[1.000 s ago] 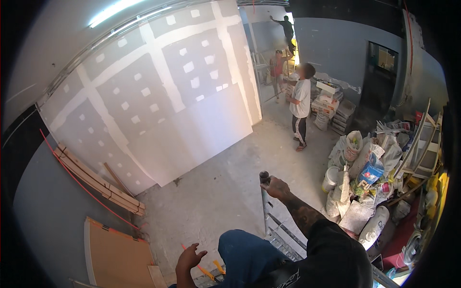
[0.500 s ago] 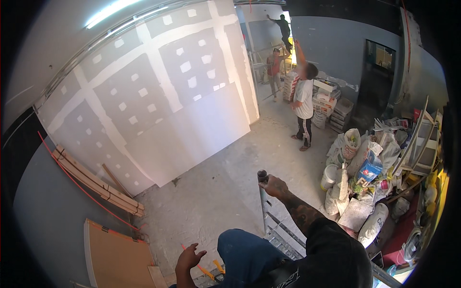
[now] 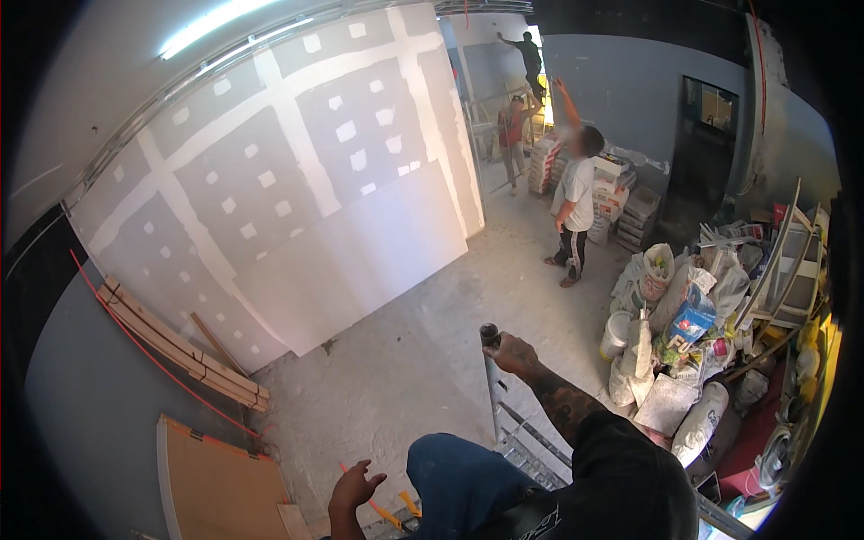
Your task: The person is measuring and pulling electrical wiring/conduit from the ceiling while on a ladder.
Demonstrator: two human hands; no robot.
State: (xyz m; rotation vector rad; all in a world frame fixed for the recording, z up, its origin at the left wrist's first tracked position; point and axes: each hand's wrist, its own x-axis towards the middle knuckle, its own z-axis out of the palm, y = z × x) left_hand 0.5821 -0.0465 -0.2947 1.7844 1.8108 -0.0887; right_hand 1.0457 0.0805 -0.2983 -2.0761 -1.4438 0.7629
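Over rough concrete [image 3: 396, 387], the right hand [image 3: 515, 354] grips a round tube [image 3: 492, 387], left hand [image 3: 355, 489] loosely spread.

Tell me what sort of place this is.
Probably a building interior under construction or renovation: the plasterboard partition has pale filler in bands and patches, sacks are heaped at right near a white bucket, and long boards are by the left wall.

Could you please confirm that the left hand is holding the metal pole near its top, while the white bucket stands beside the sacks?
Not quite: the head view shows the right hand holding the metal pole near its top; the left hand is away from it. The white bucket does stand beside the sacks.
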